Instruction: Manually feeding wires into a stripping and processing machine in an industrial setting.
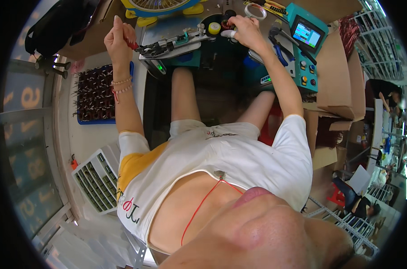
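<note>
Left hand clenched on short red handle, near left front corner of grey metal desk. Right hand at small round dark-red-and-black coil; grasp, cannot tell.

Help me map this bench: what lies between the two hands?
In the head view, a metal mechanism and a yellow-faced round piece lie between the left hand and right hand.
</note>
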The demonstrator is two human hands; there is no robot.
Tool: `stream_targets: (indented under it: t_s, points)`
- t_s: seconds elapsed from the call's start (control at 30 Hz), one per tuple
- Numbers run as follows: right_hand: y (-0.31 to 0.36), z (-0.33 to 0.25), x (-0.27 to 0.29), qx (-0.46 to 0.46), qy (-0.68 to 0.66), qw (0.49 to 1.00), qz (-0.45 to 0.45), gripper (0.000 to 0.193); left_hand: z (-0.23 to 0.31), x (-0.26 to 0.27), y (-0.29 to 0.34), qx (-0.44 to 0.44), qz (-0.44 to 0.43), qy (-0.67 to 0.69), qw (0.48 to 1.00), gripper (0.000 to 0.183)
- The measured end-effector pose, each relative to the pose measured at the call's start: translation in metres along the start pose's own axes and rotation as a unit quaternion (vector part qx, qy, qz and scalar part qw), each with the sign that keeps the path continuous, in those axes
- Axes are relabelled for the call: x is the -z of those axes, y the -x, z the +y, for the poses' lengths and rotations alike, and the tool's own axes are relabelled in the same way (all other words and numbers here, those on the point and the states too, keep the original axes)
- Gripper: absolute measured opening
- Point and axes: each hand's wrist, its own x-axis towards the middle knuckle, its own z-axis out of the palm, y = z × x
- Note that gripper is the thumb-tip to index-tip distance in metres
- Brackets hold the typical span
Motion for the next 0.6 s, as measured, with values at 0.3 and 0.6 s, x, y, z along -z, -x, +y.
stream_targets:
  t_s: [0.3,0.6]
  points:
    - [-0.013,0.016,0.013,-0.012,-0.207,0.978,-0.006,0.034,-0.063,-0.078,0.014,-0.283,-0.078,-0.521,0.801,0.020]
    - [-0.071,0.031,-0.002,0.084,-0.073,0.994,-0.009,0.030,-0.127,-0.142,0.013,-0.055,-0.169,-0.548,0.817,0.069]
